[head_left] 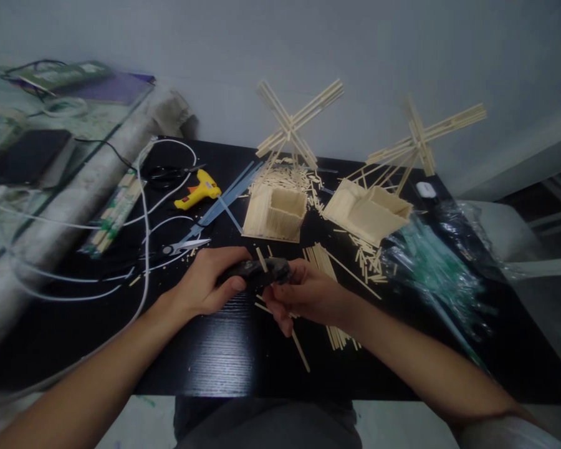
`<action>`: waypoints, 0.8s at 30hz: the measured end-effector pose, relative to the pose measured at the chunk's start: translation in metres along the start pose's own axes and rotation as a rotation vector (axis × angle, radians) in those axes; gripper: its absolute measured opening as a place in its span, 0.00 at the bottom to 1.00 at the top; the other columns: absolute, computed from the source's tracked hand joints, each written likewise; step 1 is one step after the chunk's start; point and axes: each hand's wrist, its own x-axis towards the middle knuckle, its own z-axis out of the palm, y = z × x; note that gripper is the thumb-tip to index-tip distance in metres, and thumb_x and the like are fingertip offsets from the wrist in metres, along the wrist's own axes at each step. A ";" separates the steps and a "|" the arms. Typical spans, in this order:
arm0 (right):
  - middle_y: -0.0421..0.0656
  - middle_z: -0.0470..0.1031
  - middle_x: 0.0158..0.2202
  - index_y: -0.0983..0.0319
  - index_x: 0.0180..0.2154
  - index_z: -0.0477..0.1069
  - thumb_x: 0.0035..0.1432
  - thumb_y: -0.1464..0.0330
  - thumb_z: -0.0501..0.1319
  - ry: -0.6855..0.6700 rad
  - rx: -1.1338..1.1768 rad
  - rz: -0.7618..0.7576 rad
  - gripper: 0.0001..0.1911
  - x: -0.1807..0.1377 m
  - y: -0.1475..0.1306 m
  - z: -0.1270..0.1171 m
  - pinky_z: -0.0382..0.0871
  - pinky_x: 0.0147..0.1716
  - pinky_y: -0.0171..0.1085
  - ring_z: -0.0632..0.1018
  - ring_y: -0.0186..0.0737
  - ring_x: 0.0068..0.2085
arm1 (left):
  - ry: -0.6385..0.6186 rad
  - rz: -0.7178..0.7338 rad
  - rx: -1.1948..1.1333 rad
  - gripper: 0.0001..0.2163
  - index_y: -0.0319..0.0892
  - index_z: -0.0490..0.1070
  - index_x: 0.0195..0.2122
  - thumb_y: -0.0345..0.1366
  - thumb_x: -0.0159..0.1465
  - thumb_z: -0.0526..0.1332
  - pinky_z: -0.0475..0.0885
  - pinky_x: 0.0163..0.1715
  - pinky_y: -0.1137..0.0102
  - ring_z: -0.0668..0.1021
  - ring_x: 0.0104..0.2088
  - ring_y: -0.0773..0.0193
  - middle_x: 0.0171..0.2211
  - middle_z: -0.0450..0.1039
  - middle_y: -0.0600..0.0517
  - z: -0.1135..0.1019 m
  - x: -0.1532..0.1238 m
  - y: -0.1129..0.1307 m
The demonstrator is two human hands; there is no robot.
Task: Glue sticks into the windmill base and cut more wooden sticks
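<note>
My left hand [219, 277] is closed around a dark, elongated hand tool [247, 273] held level above the table; its exact kind is too dim to tell. A thin wooden stick [262, 259] crosses the tool near its right end. My right hand [294, 290] pinches at that end with curled fingers, apparently on the stick, whose lower part seems to come out below the hand. Beyond the hands stands a windmill model [280, 215] of wooden sticks, with crossed blades and an open box-like base. A second, similar windmill [369, 209] sits to its right.
A yellow glue gun [197, 192], scissors [187, 246] and white cables [146, 249] lie at left. Loose sticks [339, 330] lie right of my hands, cut pieces [369, 259] around the models. Clear plastic packaging [442, 274] covers the right side of the black table [168, 355].
</note>
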 end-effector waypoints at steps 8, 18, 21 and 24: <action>0.42 0.82 0.31 0.66 0.38 0.77 0.60 0.64 0.73 0.205 -0.344 0.043 0.12 -0.004 -0.027 0.000 0.81 0.35 0.33 0.84 0.34 0.31 | -0.010 -0.127 0.064 0.26 0.40 0.72 0.34 0.56 0.73 0.46 0.63 0.27 0.70 0.73 0.24 0.65 0.25 0.72 0.53 -0.002 0.001 -0.002; 0.42 0.80 0.49 0.60 0.48 0.75 0.50 0.74 0.76 0.312 -0.627 -0.181 0.23 -0.010 -0.045 0.004 0.83 0.42 0.34 0.85 0.35 0.39 | -0.077 -0.234 0.070 0.22 0.41 0.68 0.27 0.50 0.72 0.50 0.58 0.25 0.70 0.69 0.21 0.69 0.20 0.67 0.56 -0.001 0.005 -0.001; 0.42 0.83 0.41 0.62 0.47 0.78 0.51 0.74 0.76 0.282 -0.557 -0.128 0.21 -0.009 -0.045 0.004 0.84 0.43 0.35 0.86 0.37 0.40 | -0.093 -0.230 0.049 0.22 0.41 0.68 0.27 0.49 0.72 0.50 0.59 0.26 0.70 0.70 0.21 0.69 0.21 0.67 0.57 0.000 0.004 0.000; 0.41 0.84 0.37 0.63 0.48 0.79 0.51 0.74 0.76 0.289 -0.519 -0.102 0.21 -0.008 -0.043 0.003 0.84 0.43 0.36 0.86 0.38 0.38 | -0.102 -0.233 0.058 0.22 0.41 0.69 0.27 0.49 0.73 0.49 0.59 0.26 0.70 0.70 0.21 0.69 0.20 0.66 0.57 0.000 0.002 -0.001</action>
